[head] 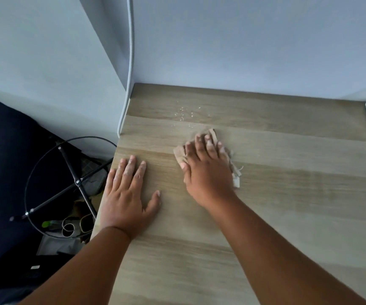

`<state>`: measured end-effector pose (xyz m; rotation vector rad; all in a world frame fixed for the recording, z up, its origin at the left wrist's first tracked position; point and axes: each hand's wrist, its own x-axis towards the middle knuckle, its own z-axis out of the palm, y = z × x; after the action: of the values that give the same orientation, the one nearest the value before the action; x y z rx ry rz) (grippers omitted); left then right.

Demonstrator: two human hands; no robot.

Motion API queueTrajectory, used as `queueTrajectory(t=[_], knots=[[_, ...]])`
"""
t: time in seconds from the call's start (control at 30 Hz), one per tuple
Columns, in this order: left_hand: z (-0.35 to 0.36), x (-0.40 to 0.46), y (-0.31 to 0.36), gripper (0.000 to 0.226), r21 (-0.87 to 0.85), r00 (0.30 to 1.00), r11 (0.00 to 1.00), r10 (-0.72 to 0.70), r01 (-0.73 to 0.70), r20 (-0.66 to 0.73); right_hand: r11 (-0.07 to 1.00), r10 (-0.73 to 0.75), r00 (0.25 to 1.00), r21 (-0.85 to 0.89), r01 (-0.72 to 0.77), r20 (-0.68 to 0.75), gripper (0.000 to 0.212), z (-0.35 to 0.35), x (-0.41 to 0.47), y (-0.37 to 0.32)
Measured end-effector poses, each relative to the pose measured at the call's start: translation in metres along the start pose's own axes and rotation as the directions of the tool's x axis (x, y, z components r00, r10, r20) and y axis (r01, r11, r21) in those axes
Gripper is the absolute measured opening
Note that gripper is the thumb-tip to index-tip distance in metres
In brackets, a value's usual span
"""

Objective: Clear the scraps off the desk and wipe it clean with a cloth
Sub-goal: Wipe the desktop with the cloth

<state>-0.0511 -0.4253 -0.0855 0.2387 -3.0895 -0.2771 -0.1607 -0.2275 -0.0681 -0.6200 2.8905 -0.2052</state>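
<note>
Head view showed my right hand point(207, 170) spread flat on the cloth point(232, 168), fingers straight, pressing it to the tabletop point(287, 205) so it would drag rather than bunch. Just beyond my fingertips lay the crumbs point(183, 114), the scraps left to sweep. My left hand point(127, 194) lay open, palm down, bracing me near the tabletop's edge.
</note>
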Motion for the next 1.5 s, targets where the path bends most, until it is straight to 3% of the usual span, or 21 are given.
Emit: queueTrajectory(t=[0.1, 0.23, 0.43, 0.6, 0.87, 1.03, 1.2, 1.37, 1.5], knots=[[0.002, 0.001, -0.001, 0.083, 0.006, 1.000, 1.000, 0.007, -0.007, -0.006, 0.990, -0.140, 0.990, -0.018, 0.140, -0.003, 0.060, 0.008, -0.042, 0.003], [0.003, 0.002, -0.002, 0.083, 0.005, 1.000, 1.000, -0.006, 0.006, -0.003, 0.990, -0.137, 0.991, -0.045, 0.136, -0.010, 0.058, 0.006, -0.077, 0.047], [0.003, 0.001, -0.001, 0.083, 0.005, 1.000, 1.000, 0.011, -0.011, 0.008, 0.985, 0.163, 0.986, -0.054, -0.165, -0.040, 0.064, -0.012, -0.035, 0.098], [0.000, 0.002, 0.001, 0.083, 0.008, 1.000, 1.000, 0.002, -0.003, 0.009, 0.948, 0.317, 0.948, -0.027, -0.318, -0.034, 0.068, -0.019, 0.048, 0.075], [-0.003, 0.002, 0.002, 0.082, -0.005, 1.000, 1.000, -0.006, 0.006, 0.015, 1.000, 0.029, 0.999, 0.010, -0.028, -0.021, 0.064, -0.005, 0.050, -0.016], [-0.003, 0.002, 0.001, 0.082, -0.005, 1.000, 1.000, 0.001, -0.001, 0.009, 0.990, -0.140, 0.990, -0.034, 0.140, -0.016, 0.062, 0.005, -0.022, 0.009], [-0.003, 0.002, 0.001, 0.083, -0.003, 1.000, 1.000, -0.001, 0.002, 0.018, 0.997, 0.022, 1.000, -0.068, -0.023, -0.015, 0.069, -0.004, -0.022, 0.060], [-0.001, 0.003, 0.000, 0.083, -0.011, 1.000, 1.000, 0.001, -0.001, 0.014, 0.974, 0.214, 0.977, -0.070, -0.215, -0.024, 0.070, -0.012, 0.052, 0.050], [-0.001, 0.003, 0.000, 0.084, -0.006, 1.000, 1.000, 0.001, 0.000, 0.027, 0.989, 0.134, 0.990, -0.054, -0.136, -0.034, 0.068, -0.011, 0.099, 0.002]])
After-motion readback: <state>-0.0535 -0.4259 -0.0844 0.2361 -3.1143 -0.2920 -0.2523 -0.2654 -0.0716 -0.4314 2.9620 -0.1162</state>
